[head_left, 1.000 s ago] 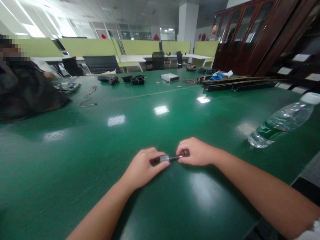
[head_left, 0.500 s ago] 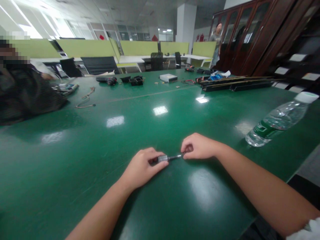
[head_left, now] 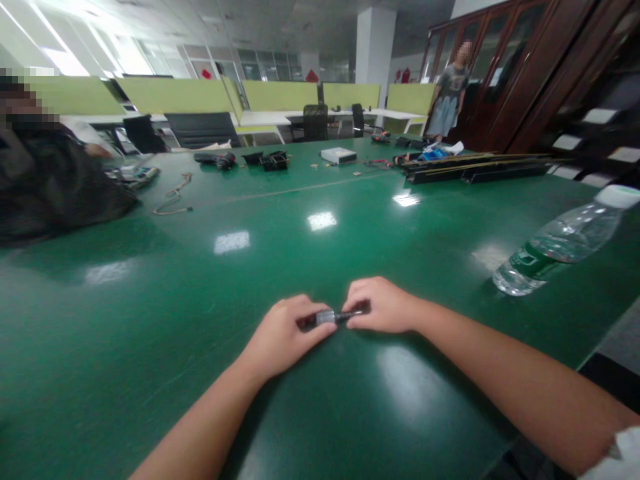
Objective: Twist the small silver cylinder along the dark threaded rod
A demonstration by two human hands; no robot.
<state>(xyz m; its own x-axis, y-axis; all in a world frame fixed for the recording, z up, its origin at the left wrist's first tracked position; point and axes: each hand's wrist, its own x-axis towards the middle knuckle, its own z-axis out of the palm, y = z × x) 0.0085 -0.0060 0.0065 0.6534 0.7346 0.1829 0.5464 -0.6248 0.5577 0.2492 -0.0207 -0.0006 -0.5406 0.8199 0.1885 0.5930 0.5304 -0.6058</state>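
Low over the green table, my left hand is closed around the grey, shiny cylindrical body of a small screwdriver-like tool. A thin dark shaft points from it to the right. My right hand has its thumb and fingers closed around the shaft's far end, where a bit of silver metal shows between them. Whether a separate small part sits on the tip is hidden by the fingers. Both hands are close together, with only a short piece of dark shaft visible between them.
A water bottle appears at right. Black rails, a white box, black parts and a cable lie farther back. One person is at the left edge; another stands by the cabinets.
My right hand has moved left, from the tip of the tool to around its shaft. My left hand has stayed in place. The person at the back has come farther into view.
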